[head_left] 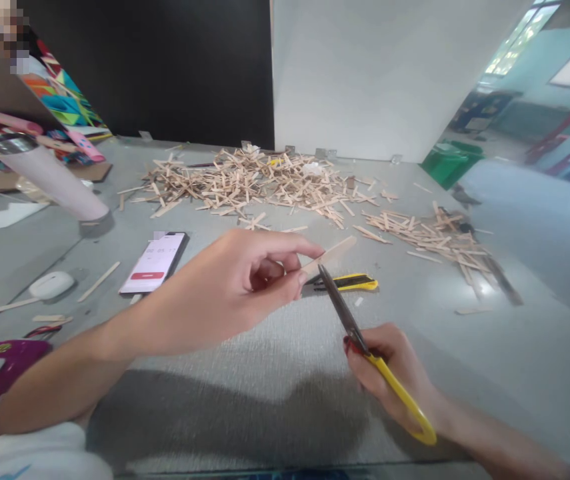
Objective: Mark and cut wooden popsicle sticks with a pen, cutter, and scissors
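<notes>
My left hand pinches a flat wooden craft stick between thumb and fingers, its far end pointing up to the right. In my right hand is a pair of scissors with yellow handles. The scissor tips meet the stick's lower edge close to my left fingertips; whether the blades are cutting into the wood I cannot tell. Just behind the blades, a yellow and black utility knife lies on the grey table.
A large heap of wooden sticks spreads along the back, with a smaller pile to the right. On the left are a phone, a white earphone case, a pale tumbler and a purple tool. Panels stand behind.
</notes>
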Demonstrator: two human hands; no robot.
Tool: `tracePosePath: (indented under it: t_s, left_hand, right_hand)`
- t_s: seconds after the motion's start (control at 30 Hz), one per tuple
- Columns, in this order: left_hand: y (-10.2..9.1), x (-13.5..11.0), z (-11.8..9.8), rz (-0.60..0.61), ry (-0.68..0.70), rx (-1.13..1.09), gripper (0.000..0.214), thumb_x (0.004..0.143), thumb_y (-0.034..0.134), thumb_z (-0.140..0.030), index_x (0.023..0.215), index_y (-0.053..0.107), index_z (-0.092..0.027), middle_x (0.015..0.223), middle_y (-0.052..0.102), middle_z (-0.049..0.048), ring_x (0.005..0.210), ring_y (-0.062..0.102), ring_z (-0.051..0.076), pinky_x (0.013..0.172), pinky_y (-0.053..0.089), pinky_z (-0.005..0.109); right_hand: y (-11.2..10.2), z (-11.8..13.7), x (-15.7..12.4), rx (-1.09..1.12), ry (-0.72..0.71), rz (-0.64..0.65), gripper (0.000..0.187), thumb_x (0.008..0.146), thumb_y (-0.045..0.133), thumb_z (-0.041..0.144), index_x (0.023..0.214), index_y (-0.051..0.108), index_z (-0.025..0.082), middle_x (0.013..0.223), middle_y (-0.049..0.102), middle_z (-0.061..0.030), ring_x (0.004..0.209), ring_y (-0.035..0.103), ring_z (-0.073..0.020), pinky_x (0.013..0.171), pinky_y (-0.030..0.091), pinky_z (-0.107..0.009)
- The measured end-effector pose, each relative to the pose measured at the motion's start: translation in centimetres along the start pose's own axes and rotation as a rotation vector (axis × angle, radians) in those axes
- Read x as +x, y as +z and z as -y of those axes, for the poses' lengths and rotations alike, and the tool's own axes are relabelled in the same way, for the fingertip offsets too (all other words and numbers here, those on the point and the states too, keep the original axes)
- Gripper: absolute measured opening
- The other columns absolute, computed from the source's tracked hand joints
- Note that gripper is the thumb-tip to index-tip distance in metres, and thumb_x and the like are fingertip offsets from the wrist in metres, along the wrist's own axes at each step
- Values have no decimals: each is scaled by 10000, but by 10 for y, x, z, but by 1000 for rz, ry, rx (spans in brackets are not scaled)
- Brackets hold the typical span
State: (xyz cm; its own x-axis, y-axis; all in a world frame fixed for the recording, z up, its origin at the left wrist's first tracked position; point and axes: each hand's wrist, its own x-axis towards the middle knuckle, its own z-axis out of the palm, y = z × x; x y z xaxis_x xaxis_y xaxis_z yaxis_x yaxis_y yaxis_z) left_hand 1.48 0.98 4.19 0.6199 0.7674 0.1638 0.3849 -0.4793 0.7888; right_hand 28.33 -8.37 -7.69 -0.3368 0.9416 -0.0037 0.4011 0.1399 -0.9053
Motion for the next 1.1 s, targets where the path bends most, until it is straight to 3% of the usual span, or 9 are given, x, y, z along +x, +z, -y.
tracePosePath:
  t_s: [0.27, 1.1]
  left_hand:
    - [1, -1, -1, 21, -25, -19, 278, 1060, 660, -341, 1259, 835, -259, 786, 720, 5, 614, 626, 125, 507, 494, 195]
    - [1, 2, 0, 17, -11, 14, 285, 1049, 653, -313, 1258, 838, -254, 744, 716, -12, 583, 606, 119, 518, 487, 202]
  right_hand:
    - [0, 0, 0, -40, -2, -5, 546, 1051, 594, 438, 609, 345, 235, 532, 355, 47, 530, 307, -97, 500, 224, -272]
    - [0, 3, 2, -56, -5, -53, 454, 974, 645, 369, 660, 341, 247, 641, 255, 53, 602, 259, -115, 513, 214, -269]
